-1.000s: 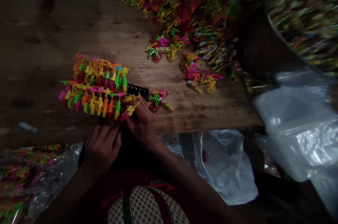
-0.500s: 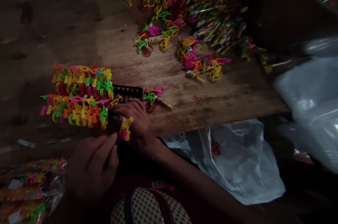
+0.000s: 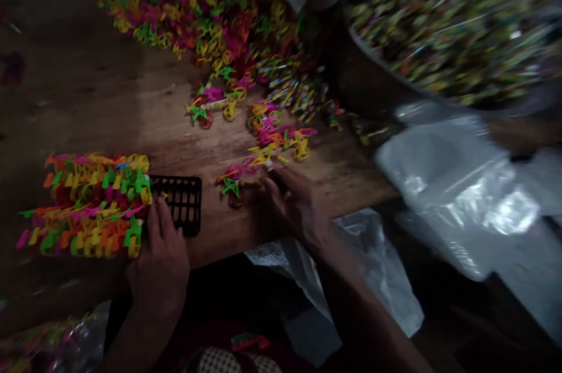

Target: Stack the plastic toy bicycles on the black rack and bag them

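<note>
A black slotted rack (image 3: pixel 187 206) lies on the wooden table (image 3: pixel 109 86), its left part hidden under rows of bright plastic toy pieces (image 3: pixel 99 203). My left hand (image 3: pixel 161 262) rests at the right end of the rows, its fingertips beside a small yellow piece; whether they grip it is unclear. To the right, my right hand (image 3: pixel 298 206) has thumb and fingers closed at a small candy-like tube below a yellow toy piece (image 3: pixel 262 154). Next to its fingertips lies a small cluster with a green piece (image 3: pixel 230 187) and a pink one.
A large heap of colourful plastic pieces (image 3: pixel 188 16) covers the table's back. Small filled tubes (image 3: pixel 294 89) lie beside it. At the upper right stands a big basin (image 3: pixel 381 65) full of wrapped items. Clear plastic bags (image 3: pixel 456 185) are at the right, packed bags (image 3: pixel 57 344) at lower left.
My right hand has moved from the rack rightward to the loose pieces. My left hand has come up to the rows on the rack. The camera view has shifted, showing more of the basin.
</note>
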### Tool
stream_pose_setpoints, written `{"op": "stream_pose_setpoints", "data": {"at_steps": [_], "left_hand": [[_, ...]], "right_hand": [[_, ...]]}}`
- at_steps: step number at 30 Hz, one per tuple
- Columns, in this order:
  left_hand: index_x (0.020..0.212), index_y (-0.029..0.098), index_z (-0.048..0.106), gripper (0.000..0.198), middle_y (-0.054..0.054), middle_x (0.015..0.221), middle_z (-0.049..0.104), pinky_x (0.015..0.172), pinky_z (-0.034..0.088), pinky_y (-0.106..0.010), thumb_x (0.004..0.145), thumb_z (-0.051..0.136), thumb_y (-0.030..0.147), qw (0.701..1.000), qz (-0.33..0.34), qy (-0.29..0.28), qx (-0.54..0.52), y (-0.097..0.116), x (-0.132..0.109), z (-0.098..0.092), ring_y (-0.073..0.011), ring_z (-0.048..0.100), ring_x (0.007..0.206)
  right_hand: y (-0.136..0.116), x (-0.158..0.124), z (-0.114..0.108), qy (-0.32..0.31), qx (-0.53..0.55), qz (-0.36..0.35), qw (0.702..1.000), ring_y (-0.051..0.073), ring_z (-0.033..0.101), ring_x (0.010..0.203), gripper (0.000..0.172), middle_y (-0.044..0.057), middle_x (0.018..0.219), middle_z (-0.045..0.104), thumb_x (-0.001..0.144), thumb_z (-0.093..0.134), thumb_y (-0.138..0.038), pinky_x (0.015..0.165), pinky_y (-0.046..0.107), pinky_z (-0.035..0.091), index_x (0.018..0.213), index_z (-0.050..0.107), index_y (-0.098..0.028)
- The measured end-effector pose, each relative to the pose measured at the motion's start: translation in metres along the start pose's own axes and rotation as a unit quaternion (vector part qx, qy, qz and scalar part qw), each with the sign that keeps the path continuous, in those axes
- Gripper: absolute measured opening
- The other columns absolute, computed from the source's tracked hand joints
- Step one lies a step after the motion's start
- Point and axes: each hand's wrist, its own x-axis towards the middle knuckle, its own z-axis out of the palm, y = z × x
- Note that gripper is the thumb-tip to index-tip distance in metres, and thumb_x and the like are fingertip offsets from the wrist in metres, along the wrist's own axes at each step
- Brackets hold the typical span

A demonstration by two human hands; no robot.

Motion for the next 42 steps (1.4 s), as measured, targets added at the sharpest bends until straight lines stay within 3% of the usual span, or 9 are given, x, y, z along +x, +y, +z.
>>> {"op": "stream_pose_setpoints", "data": {"at_steps": [5,9,13,17,20,26,30,34,42], "left_hand": [[0.153,0.008,0.043,0.059,-0.019,0.125,0.072,0.038,0.040,-0.028,0.096,0.052,0.018,0.999,-0.017,0.029,0.011,0.003,0.003,0.012,-0.0130,0.059,0.048],[0.130,0.016,0.069,0.039,-0.008,0.118,0.075,0.053,0.051,-0.024,0.097,0.050,0.008,0.999,0.020,0.035,-0.006,0.012,0.003,0.017,-0.0145,0.072,0.073],[0.113,0.017,0.076,0.030,-0.006,0.113,0.077,0.054,0.051,-0.024,0.097,0.053,0.006,0.995,0.043,0.083,-0.037,0.008,-0.003,0.018,-0.0138,0.074,0.073],[0.120,0.020,0.072,0.030,-0.005,0.123,0.076,0.064,0.054,-0.023,0.096,0.061,0.007,0.978,0.111,0.145,-0.103,0.014,-0.008,0.011,-0.0118,0.074,0.071],[0.125,0.018,0.068,0.030,-0.005,0.119,0.078,0.077,0.056,-0.021,0.099,0.058,0.009,0.950,0.182,0.155,-0.200,0.030,0.004,0.008,-0.0119,0.076,0.084],[0.106,0.016,0.072,0.024,-0.003,0.093,0.079,0.070,0.057,-0.026,0.104,0.048,0.018,0.946,0.152,0.110,-0.263,0.048,0.036,0.019,-0.0160,0.075,0.079],[0.112,0.016,0.071,0.023,-0.005,0.104,0.079,0.069,0.056,-0.027,0.103,0.050,0.017,0.957,0.127,0.131,-0.224,0.055,0.035,0.034,-0.0175,0.076,0.085],[0.120,0.016,0.068,0.025,-0.007,0.117,0.076,0.066,0.057,-0.025,0.104,0.049,0.020,0.958,0.098,0.128,-0.239,0.059,0.037,0.037,-0.0158,0.077,0.085],[0.104,0.018,0.068,0.013,-0.002,0.095,0.078,0.081,0.059,-0.020,0.100,0.056,0.018,0.913,0.026,0.115,-0.389,0.034,0.047,-0.015,-0.0132,0.076,0.087]], "right_hand": [[0.020,-0.007,0.006,-0.081,-0.015,0.037,0.996,0.022,0.071,0.074,0.026,0.007,0.087,0.076,0.095,0.063,-0.032,0.066,0.031,0.055,0.116,0.068,-0.017],[0.018,-0.008,0.008,-0.076,-0.047,0.078,0.993,0.023,0.072,0.080,0.024,0.009,0.096,0.077,0.097,0.061,-0.033,0.071,0.033,0.055,0.114,0.069,-0.018],[0.019,0.007,0.001,-0.037,-0.081,0.050,0.995,0.022,0.069,0.080,0.024,0.011,0.103,0.073,0.100,0.057,-0.037,0.067,0.031,0.051,0.107,0.073,-0.021],[0.019,0.057,0.008,-0.019,-0.098,-0.004,0.995,0.020,0.062,0.078,0.024,0.009,0.095,0.069,0.102,0.051,-0.033,0.069,0.031,0.046,0.098,0.072,-0.020],[0.013,0.116,0.031,-0.086,-0.109,-0.086,0.987,0.024,0.060,0.092,0.024,0.011,0.098,0.070,0.101,0.049,-0.023,0.080,0.034,0.045,0.099,0.072,-0.019],[0.011,0.187,0.086,-0.182,-0.200,-0.129,0.954,0.031,0.053,0.109,0.023,0.018,0.112,0.069,0.094,0.052,-0.014,0.094,0.042,0.039,0.108,0.070,-0.012],[0.025,0.186,0.101,-0.161,-0.213,-0.151,0.952,0.031,0.052,0.108,0.024,0.017,0.111,0.068,0.098,0.049,-0.019,0.094,0.043,0.039,0.110,0.070,-0.014],[0.025,0.175,0.087,-0.129,-0.209,-0.163,0.956,0.030,0.051,0.106,0.018,0.014,0.112,0.068,0.098,0.055,-0.023,0.093,0.042,0.038,0.105,0.070,-0.017],[-0.002,0.090,0.022,-0.070,-0.069,-0.202,0.974,0.023,0.059,0.094,0.021,0.007,0.100,0.072,0.103,0.052,-0.029,0.086,0.038,0.041,0.107,0.072,-0.021]]}}
